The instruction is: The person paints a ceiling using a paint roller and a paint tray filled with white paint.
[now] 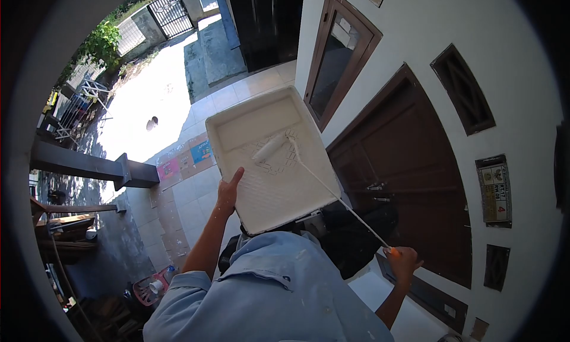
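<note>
A cream paint tray [261,190] is held up in front of the blue shirt. My left hand [229,190] grips its left edge, thumb on the rim and the other fingers hidden beneath. On the tray's ribbed slope lies a small white paint roller [271,147], beside a patch of mesh-like marks. A long thin rod runs from the roller over the tray's right edge to an orange handle [393,252]. My right hand [404,262] is closed around that handle, to the lower right of the tray.
A brown door [409,181] and a brown-framed window [341,57] are set in the white wall at right. A dark pillar [139,174] stands left. Cardboard pieces [172,238] lie on the tiled floor, near a pink basket [144,291]. A gate [171,14] is farther off.
</note>
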Tool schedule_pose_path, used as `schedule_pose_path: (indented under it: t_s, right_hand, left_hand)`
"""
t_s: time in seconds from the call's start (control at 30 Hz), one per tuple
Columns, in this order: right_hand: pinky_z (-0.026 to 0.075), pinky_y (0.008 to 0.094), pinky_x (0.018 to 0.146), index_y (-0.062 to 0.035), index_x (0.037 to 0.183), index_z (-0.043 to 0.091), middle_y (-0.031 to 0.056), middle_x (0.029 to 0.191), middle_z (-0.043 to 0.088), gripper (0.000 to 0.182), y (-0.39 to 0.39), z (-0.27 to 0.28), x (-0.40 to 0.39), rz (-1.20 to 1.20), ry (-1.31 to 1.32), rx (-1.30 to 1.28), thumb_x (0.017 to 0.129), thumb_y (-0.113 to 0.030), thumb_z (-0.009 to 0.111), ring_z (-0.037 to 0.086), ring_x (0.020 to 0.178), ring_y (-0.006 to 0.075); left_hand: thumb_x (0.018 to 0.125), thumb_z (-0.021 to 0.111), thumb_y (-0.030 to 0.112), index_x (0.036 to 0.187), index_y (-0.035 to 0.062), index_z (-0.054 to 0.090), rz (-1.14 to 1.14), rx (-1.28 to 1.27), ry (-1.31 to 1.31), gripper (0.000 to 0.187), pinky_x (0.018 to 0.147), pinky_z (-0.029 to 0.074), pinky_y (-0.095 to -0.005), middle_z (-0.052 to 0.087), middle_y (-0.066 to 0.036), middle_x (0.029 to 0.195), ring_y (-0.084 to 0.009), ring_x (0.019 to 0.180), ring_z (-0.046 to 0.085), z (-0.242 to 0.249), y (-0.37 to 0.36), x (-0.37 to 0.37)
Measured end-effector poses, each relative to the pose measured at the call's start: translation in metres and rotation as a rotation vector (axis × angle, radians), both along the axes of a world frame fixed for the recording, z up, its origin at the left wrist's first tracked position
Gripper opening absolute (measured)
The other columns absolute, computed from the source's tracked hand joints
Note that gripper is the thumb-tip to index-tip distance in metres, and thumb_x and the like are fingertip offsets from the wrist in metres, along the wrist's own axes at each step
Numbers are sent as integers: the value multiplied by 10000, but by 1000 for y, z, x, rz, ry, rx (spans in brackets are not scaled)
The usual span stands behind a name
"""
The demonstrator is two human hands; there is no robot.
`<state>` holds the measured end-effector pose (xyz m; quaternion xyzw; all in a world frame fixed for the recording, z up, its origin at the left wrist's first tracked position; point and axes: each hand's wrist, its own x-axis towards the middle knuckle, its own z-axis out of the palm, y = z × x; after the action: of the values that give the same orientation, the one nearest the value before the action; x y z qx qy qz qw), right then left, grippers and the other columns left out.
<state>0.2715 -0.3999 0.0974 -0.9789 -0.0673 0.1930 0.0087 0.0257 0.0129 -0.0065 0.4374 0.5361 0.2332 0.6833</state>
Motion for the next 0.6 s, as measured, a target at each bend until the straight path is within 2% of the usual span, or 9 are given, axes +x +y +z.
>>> schedule_pose_path:
  t_s: [0.1, 0.2, 0.3, 0.33, 0.43, 0.5, 0.57, 0.6]
  right_hand:
    - [68, 721, 1071, -135, 883, 715, 46, 1095, 652, 268, -12, -11, 12, -110, -41, -24, 741, -350, 786, 430, 1272, 249]
    - [150, 694, 1071, -106, 838, 715, 80, 1004, 677, 352, -18, -22, 6, 54, -154, -91, 726, -434, 778, 533, 1167, 271]
    - [262, 632, 1057, -59, 775, 707, 116, 871, 688, 457, -3, 2, 5, -40, 262, -36, 726, -511, 750, 627, 998, 311]
    - [358, 589, 994, -36, 736, 704, 142, 759, 673, 495, -21, -14, 7, 19, 149, -24, 742, -531, 725, 662, 832, 335]
    - [442, 536, 908, -55, 751, 720, 150, 764, 682, 444, -34, -21, 15, 26, 36, -145, 757, -499, 724, 668, 797, 329]
    - [498, 500, 785, -64, 760, 727, 159, 761, 690, 406, -32, -15, 4, 140, 110, -187, 773, -469, 708, 672, 743, 343]
    - [516, 475, 735, -54, 772, 725, 174, 785, 695, 405, -17, 17, -5, 215, 389, -87, 794, -455, 676, 670, 751, 376]
    - [511, 446, 698, -50, 793, 707, 156, 764, 684, 386, -20, 2, -3, 291, 348, -68, 816, -432, 658, 662, 723, 336]
  left_hand:
    - [832, 721, 422, 1203, -77, 547, 16, -2, -10, 646, 757, 528, -315, 647, -156, 1044, -208, 876, 650, -3, -1, -3]
    - [837, 717, 425, 1185, -70, 569, 30, 27, -6, 623, 757, 525, -314, 659, -148, 1029, -202, 871, 650, -9, -1, -2]
    - [841, 714, 419, 1190, -66, 569, 27, 28, 1, 616, 773, 522, -318, 659, -149, 1037, -200, 889, 648, -8, 0, -2]
    - [842, 713, 417, 1193, -65, 568, 27, 22, 2, 613, 779, 520, -320, 659, -150, 1042, -199, 895, 647, -8, -1, -3]
    - [852, 707, 403, 1202, -64, 566, 13, -4, -52, 600, 791, 515, -318, 654, -152, 1061, -197, 904, 645, -4, -2, -2]
    - [861, 699, 392, 1212, -57, 565, -16, 15, 22, 585, 814, 506, -313, 646, -145, 1089, -194, 932, 634, -3, 0, -4]
    - [865, 695, 392, 1215, -49, 570, -8, 101, -13, 576, 843, 494, -312, 644, -137, 1105, -192, 970, 618, -6, 0, -4]
    - [866, 695, 394, 1215, -44, 573, -6, 82, -17, 573, 856, 487, -314, 642, -135, 1111, -191, 986, 610, -4, 0, -4]
